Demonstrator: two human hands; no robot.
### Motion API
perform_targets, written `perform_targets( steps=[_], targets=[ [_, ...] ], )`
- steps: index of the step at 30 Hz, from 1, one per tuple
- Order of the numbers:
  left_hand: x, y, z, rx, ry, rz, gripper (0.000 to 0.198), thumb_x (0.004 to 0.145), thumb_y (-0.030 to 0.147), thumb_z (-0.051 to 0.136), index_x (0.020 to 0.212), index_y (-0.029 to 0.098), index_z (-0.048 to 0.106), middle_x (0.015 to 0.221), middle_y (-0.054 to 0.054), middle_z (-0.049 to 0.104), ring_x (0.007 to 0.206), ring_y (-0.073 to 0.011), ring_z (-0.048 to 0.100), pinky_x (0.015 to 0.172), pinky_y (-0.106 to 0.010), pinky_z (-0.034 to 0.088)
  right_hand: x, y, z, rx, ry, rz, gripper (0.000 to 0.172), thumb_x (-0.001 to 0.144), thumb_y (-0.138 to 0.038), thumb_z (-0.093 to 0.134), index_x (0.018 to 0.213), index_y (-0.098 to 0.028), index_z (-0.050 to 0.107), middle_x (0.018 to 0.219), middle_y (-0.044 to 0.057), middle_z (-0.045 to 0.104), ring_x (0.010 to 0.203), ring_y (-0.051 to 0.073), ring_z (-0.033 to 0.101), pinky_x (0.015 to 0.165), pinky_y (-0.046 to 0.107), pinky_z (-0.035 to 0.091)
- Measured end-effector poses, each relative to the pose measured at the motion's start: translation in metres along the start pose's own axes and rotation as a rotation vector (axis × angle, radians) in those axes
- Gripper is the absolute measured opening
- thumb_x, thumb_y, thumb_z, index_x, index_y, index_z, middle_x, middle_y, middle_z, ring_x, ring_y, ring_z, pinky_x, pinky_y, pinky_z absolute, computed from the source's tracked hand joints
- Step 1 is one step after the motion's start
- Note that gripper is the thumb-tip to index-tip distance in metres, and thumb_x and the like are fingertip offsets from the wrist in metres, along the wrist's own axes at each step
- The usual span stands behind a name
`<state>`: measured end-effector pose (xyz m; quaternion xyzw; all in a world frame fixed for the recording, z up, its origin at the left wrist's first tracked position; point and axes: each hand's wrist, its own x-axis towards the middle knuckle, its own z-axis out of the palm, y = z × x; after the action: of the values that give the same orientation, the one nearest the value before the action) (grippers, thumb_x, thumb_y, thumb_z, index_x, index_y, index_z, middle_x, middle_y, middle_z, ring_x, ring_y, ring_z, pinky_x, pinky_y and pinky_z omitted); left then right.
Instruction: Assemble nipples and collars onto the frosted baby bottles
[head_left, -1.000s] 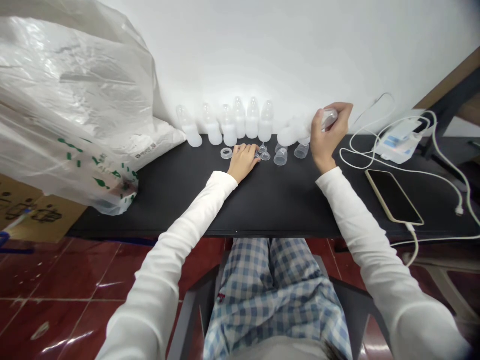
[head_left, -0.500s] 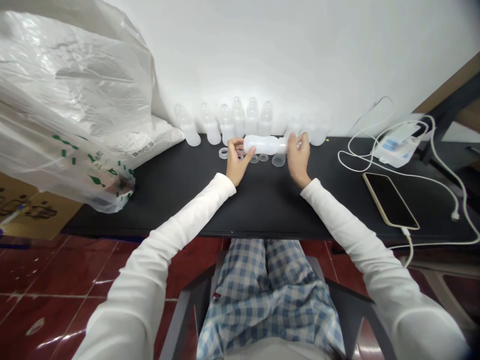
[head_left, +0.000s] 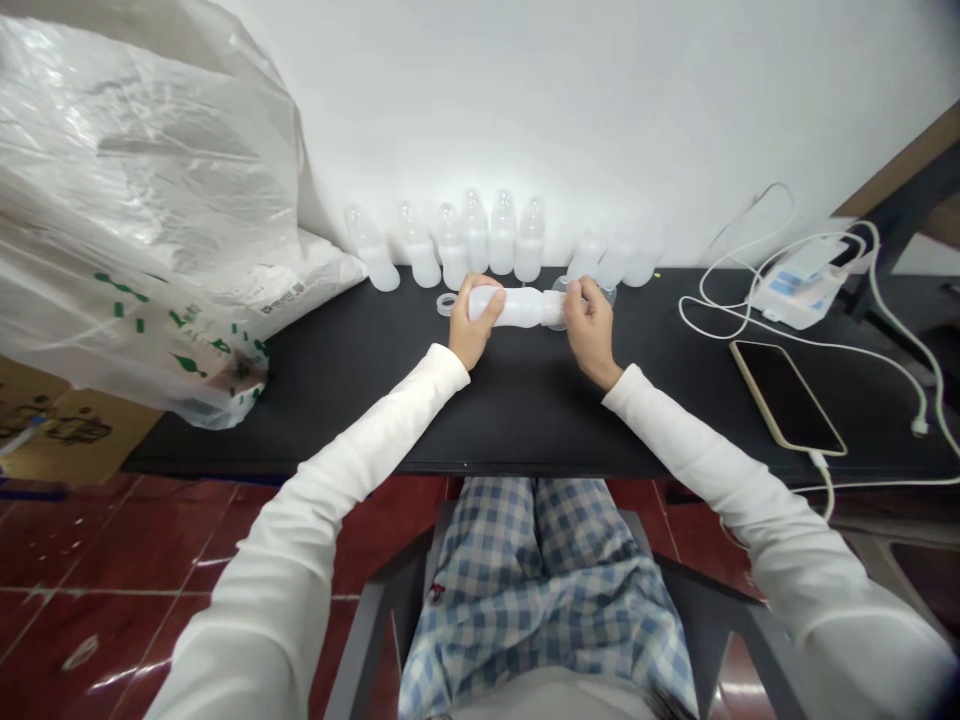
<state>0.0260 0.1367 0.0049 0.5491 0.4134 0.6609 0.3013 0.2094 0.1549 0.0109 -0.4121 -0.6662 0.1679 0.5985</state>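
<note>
A translucent white baby bottle lies sideways in the air above the black table. My left hand is wrapped round its base end, thumb along the near side. At the other end, my right hand is closed over the top beyond the collar; the fingers hide the teat end. Clear round parts show beside and behind my right hand. Next to my left fingers is a ring on the table.
Several capped baby bottles stand along the wall, with more bottles to their right. A large plastic bag fills the left side. On the right are a phone, a power strip and white cables.
The bottle has come slightly nearer and to the left, still between both hands. My right hand has closed more tightly and moved a little left at its top end.
</note>
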Motion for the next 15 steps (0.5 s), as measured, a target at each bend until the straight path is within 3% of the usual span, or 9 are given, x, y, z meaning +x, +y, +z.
perform_targets(
  steps=[3, 5, 7, 9, 11, 13, 15],
  targets=[
    [0.001, 0.003, 0.001, -0.132, -0.048, -0.189, 0.061, 0.074, 0.079, 0.07, 0.087, 0.021, 0.056, 0.064, 0.004, 0.047, 0.04, -0.0037, 0.034, 0.037, -0.019, 0.019, -0.001, 0.006, -0.007, -0.124, -0.036, -0.168, 0.05, 0.1, -0.066, 0.043, 0.077, -0.023, 0.051, 0.066, -0.002, 0.047, 0.06, 0.015, 0.045, 0.063, 0.032, 0.049],
    [0.003, 0.002, -0.001, -0.22, -0.04, -0.363, 0.065, 0.072, 0.083, 0.066, 0.084, 0.021, 0.053, 0.054, 0.007, 0.038, 0.037, -0.0044, 0.03, 0.035, -0.019, 0.012, 0.003, 0.013, -0.013, -0.203, -0.162, -0.41, 0.035, 0.1, -0.054, 0.052, 0.09, -0.021, 0.062, 0.08, 0.003, 0.062, 0.071, 0.018, 0.059, 0.069, 0.035, 0.054],
    [0.007, -0.002, -0.005, -0.265, 0.038, -0.445, 0.067, 0.071, 0.085, 0.063, 0.082, 0.021, 0.051, 0.05, 0.008, 0.036, 0.035, -0.0045, 0.027, 0.034, -0.019, 0.009, 0.009, 0.019, -0.021, -0.302, -0.316, -0.671, 0.017, 0.102, -0.029, 0.05, 0.099, -0.023, 0.066, 0.113, 0.008, 0.07, 0.102, 0.023, 0.067, 0.087, 0.042, 0.056],
    [0.011, -0.006, -0.008, -0.27, 0.161, -0.416, 0.066, 0.069, 0.084, 0.065, 0.082, 0.021, 0.05, 0.05, 0.008, 0.038, 0.034, -0.0041, 0.029, 0.034, -0.018, 0.009, 0.014, 0.02, -0.028, -0.376, -0.403, -0.794, 0.035, 0.1, -0.007, 0.038, 0.1, -0.026, 0.067, 0.138, 0.004, 0.064, 0.132, 0.026, 0.058, 0.104, 0.051, 0.049],
    [0.013, -0.008, -0.01, -0.276, 0.242, -0.382, 0.064, 0.069, 0.081, 0.067, 0.084, 0.022, 0.051, 0.052, 0.008, 0.039, 0.034, -0.004, 0.031, 0.034, -0.018, 0.01, 0.015, 0.016, -0.033, -0.332, -0.414, -0.778, 0.038, 0.098, -0.004, 0.035, 0.105, -0.027, 0.065, 0.148, 0.003, 0.059, 0.144, 0.026, 0.048, 0.111, 0.055, 0.043],
    [0.013, -0.009, -0.009, -0.287, 0.25, -0.375, 0.064, 0.07, 0.082, 0.067, 0.085, 0.021, 0.052, 0.052, 0.008, 0.039, 0.034, -0.0042, 0.033, 0.034, -0.017, 0.011, 0.014, 0.009, -0.034, -0.2, -0.374, -0.696, 0.024, 0.102, -0.018, 0.043, 0.117, -0.027, 0.06, 0.151, 0.007, 0.056, 0.144, 0.027, 0.049, 0.111, 0.053, 0.045],
    [0.01, -0.008, -0.007, -0.271, 0.217, -0.35, 0.067, 0.068, 0.085, 0.067, 0.084, 0.021, 0.054, 0.052, 0.007, 0.04, 0.034, -0.0045, 0.033, 0.034, -0.018, 0.011, 0.011, 0.001, -0.034, -0.115, -0.33, -0.598, 0.025, 0.103, -0.036, 0.049, 0.124, -0.025, 0.057, 0.148, 0.011, 0.056, 0.138, 0.029, 0.054, 0.108, 0.051, 0.048]
  ],
)
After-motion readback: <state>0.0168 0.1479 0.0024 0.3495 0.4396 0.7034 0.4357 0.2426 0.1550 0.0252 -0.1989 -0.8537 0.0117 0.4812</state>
